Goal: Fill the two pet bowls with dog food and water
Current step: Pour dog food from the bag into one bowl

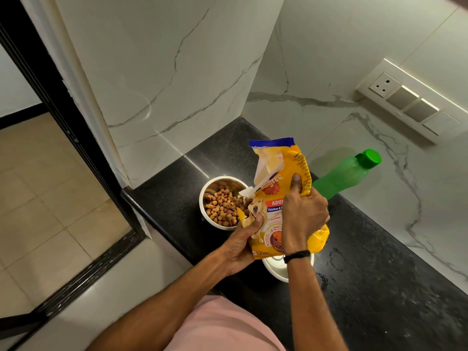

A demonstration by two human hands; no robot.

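Observation:
A yellow dog food bag (pixel 278 181) is held over the black counter, its torn open corner pointing down-left toward a steel bowl (pixel 209 188) that holds brown kibble (pixel 221 206). My left hand (pixel 244 240) grips the bag's lower left corner. My right hand (pixel 302 211) clasps the bag's right side, thumb on its front. A second steel bowl (pixel 276 271) stands nearer to me, mostly hidden under the bag and my right wrist. A green water bottle (pixel 347 174) with its cap on stands behind the bag on the right.
The black granite counter (pixel 379 287) ends at a left edge beside a black door frame (pixel 63 117). Marble walls close the back and right. A switch panel (pixel 410 102) sits on the right wall. Wet spots mark the counter near the second bowl.

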